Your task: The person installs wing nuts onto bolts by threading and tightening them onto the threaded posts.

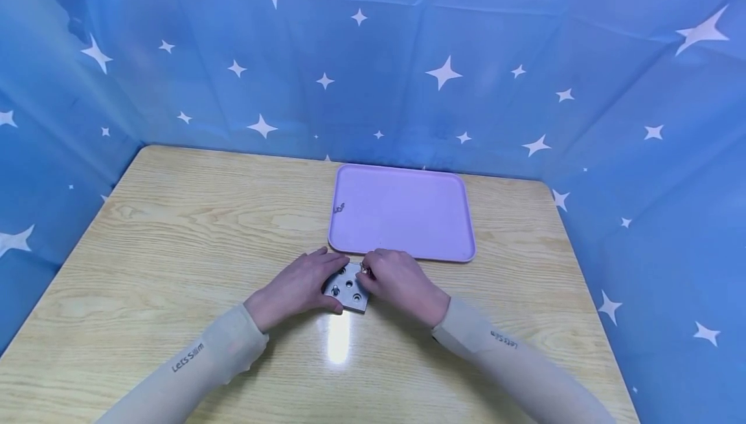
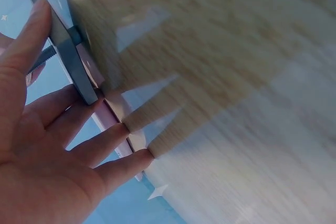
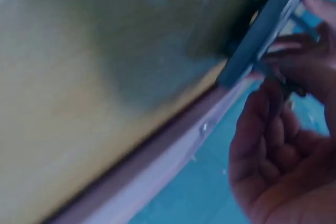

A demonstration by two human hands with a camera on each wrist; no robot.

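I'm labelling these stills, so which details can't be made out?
Head: the metal plate's far right corner, covered by the right hand.
Right wrist: the exact shape of the small part in that hand, blurred and partly covered by fingers.
Left wrist: the heel of the left hand, cut off by the picture's edge.
Head: the mark on the tray, too small to read.

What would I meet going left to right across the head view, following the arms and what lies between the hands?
Left sleeve → left hand → metal plate → right hand → right sleeve.
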